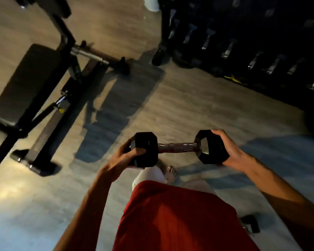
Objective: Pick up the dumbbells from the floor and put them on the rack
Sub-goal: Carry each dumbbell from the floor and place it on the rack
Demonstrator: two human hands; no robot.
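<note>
Dumbbell (176,147) held level above the floor — left hand (129,156) and right hand (225,147) each gripping one head.

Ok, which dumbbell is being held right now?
The black hex dumbbell in the middle: the left hand grips one head, the right hand the other. Those on the rack at upper right are untouched.

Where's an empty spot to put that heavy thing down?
Bare floor lies between the bench and the rack, ahead of the dumbbell. The rack's rows look crowded, too dark to spot a gap.
</note>
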